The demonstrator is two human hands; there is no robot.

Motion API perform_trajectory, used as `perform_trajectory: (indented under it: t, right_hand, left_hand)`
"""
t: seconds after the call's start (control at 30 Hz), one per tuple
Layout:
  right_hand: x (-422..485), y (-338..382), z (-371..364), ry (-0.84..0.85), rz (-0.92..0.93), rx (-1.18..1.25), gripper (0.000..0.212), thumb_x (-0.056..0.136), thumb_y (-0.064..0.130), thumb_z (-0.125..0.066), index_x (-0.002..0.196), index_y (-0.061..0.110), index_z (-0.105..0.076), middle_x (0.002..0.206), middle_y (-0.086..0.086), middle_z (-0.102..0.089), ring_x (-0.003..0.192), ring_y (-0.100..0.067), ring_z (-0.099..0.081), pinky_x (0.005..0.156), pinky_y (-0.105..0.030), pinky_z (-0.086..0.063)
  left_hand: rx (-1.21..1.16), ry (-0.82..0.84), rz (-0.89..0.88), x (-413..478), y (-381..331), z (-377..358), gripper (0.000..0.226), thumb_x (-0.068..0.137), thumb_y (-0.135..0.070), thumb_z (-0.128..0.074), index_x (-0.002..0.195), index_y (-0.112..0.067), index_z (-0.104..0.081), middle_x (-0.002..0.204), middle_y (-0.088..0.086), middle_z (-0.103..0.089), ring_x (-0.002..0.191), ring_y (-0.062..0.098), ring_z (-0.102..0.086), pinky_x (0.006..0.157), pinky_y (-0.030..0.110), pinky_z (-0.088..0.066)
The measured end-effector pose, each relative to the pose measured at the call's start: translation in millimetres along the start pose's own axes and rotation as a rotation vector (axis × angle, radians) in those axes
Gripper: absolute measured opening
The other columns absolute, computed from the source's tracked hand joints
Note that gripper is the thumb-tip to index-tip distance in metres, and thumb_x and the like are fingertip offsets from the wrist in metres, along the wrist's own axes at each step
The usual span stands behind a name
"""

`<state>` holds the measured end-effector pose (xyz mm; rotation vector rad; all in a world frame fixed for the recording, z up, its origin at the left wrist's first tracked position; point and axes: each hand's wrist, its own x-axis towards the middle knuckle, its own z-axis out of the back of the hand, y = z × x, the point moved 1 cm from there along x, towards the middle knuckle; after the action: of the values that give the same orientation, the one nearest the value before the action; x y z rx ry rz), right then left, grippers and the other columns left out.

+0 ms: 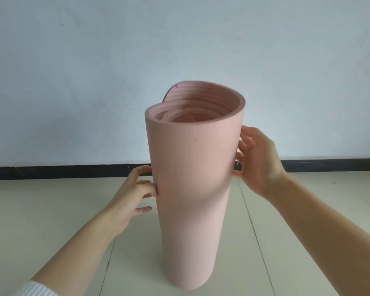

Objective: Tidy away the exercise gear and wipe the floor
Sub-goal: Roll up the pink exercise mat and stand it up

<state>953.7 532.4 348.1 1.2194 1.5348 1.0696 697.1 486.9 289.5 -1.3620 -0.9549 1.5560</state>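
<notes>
- Your sleeve [37, 289], white and ribbed, sits nearest at 7 o'clock of the view, and both bare forearms reach forward from there.
- The mat [192, 178] is rolled and stands on end on the floor [51, 210] at the centre of the view, leaning slightly towards 1 o'clock. The wall [73, 82] and its dark skirting [51, 172] are behind it at 12 o'clock.
- Your left grip [132, 195] is at the mat's 9 o'clock, about mid-height. The fingers are bent with their tips against the side. You cannot tell whether they pinch a loose edge there or only press.
- Your right grip [260, 161] is at the mat's 3 o'clock and a little higher. It is released, with the fingers spread and touching the side.
- Placed on opposite sides like this, the two likely serve to steady the roll. It is tall, and I judge it would tip if left alone.
- The roll is loosely wound. At the top the coils step inward around a hollow core, and only the mat's own layers show inside.
- No bag, strap or bin for the mat is in view, and neither is a cloth or mop.
- I judge the tidying to be at an early stage, with the mat rolled but not put away and the floor wipe not begun.
</notes>
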Motion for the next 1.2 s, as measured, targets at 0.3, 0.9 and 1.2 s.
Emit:
perform_trajectory:
  t: [0.3, 0.9, 1.2]
  right_hand:
    - [-38, 99, -35, 0.198, -0.372, -0.528, 0.042, 0.087, 0.070, -0.035, 0.118, 0.048, -0.055, 0.115, 0.012, -0.062, 0.102, -0.016, -0.061, 0.085, -0.047, -0.055]
    - [-63, 80, -55, 0.157, -0.444, -1.216, 0.042, 0.086, 0.031, -0.046, 0.122, 0.036, -0.026, 0.099, 0.002, -0.057, 0.079, -0.026, -0.060, 0.071, -0.041, -0.053]
    - [-78, 102, -18, 0.016, -0.667, -1.105, 0.028, 0.087, 0.023, -0.050, 0.115, 0.022, -0.047, 0.098, -0.002, -0.062, 0.084, -0.025, -0.057, 0.068, -0.032, -0.047]
  left_hand:
    - [-0.130, -0.034, 0.470, -84, -117, -3, 0.060, 0.085, -0.072, -0.028, 0.109, -0.027, -0.061, 0.107, 0.005, -0.067, 0.102, 0.029, -0.061, 0.086, 0.053, -0.049]
    - [0.139, -0.064, 0.629, -118, -125, -18, 0.076, 0.077, -0.037, -0.069, 0.138, -0.033, -0.025, 0.129, 0.002, -0.046, 0.108, 0.026, -0.054, 0.080, 0.040, -0.051]
    - [0.394, 0.024, 0.514, -116, -156, -63, 0.055, 0.080, -0.043, -0.067, 0.130, -0.035, -0.046, 0.105, -0.013, -0.065, 0.098, 0.015, -0.061, 0.087, 0.036, -0.050]
